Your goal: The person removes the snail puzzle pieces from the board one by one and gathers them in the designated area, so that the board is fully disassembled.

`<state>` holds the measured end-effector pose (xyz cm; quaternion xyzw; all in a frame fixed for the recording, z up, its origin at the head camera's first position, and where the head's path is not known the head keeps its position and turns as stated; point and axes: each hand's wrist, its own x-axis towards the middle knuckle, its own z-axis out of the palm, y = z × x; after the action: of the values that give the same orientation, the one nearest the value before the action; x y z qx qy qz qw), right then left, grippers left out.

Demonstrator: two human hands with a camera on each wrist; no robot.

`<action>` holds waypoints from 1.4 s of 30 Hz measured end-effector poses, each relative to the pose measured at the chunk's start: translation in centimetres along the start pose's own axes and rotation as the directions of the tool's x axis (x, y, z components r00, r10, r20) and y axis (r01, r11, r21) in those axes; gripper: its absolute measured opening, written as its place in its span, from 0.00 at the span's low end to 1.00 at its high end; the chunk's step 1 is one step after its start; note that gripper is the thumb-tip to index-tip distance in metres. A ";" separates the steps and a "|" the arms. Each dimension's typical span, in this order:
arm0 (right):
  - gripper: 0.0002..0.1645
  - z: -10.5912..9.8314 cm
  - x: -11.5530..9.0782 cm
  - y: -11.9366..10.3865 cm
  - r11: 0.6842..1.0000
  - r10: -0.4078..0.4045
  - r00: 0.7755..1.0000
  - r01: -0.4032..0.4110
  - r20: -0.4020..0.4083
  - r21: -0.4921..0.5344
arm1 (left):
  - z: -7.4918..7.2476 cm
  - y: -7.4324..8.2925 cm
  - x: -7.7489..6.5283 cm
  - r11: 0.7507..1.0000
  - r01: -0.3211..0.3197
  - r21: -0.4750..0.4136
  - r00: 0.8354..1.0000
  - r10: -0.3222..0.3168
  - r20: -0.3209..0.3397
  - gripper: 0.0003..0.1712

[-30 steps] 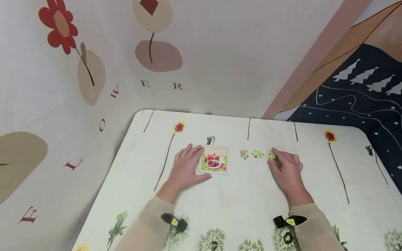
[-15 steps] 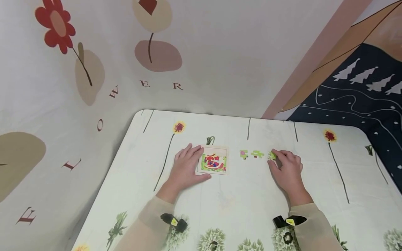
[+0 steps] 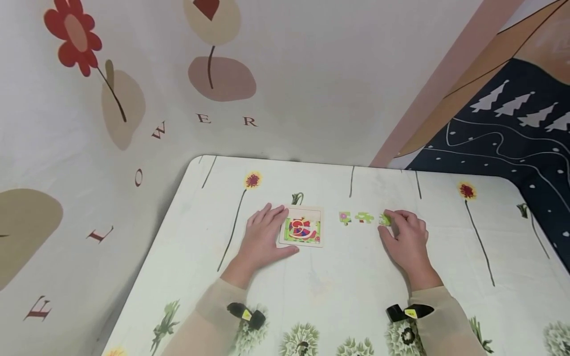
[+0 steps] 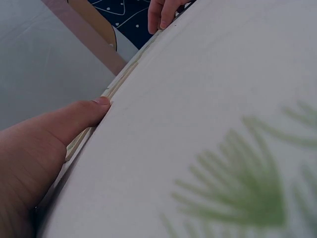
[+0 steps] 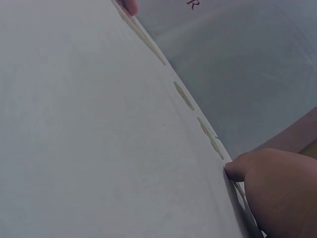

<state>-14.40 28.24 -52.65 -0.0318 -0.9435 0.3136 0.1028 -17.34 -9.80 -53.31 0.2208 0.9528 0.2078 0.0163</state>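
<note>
A square wooden puzzle board lies on the table, with a red, blue and green picture in its lower part and bare wood along the top. My left hand rests at its left side, fingers spread, fingertips right at the board's upper left edge. To the right sit two loose green puzzle pieces, one with a pink flower and a plain wavy one. Between thumb and index finger, my right hand pinches a third green puzzle piece at the row's right end. The right wrist view shows the pieces edge-on.
A white flower-printed cloth covers the table. Behind it rises a pale wall hanging with printed letters, and a dark panel with white trees stands at the right. Black wrist cameras sit on both sleeves.
Both hands, the board and the pieces keep their places on the table. Only the head view has shifted very slightly.
</note>
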 end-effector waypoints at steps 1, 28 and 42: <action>0.27 0.0 0.0 0.0 1.000 -0.003 1.000 0.003 -0.003 0.003 | 0.0 0.0 0.0 1.000 0.000 0.000 1.000 0.000 -0.001 0.61; 0.26 4.2 -0.5 -6.2 0.927 -0.360 0.919 0.372 -0.163 0.049 | -0.6 -0.1 0.3 1.000 0.003 0.002 1.000 -0.003 -0.014 0.62; 0.35 7.4 -1.8 -10.5 0.925 -0.369 0.930 0.367 -0.004 0.095 | 0.1 0.1 -0.1 0.999 0.016 0.035 1.000 -0.016 0.000 0.63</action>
<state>-14.13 15.24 -52.50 0.1528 -0.9176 0.3330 0.1545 -17.16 -9.75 -53.39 0.2135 0.9580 0.1909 0.0139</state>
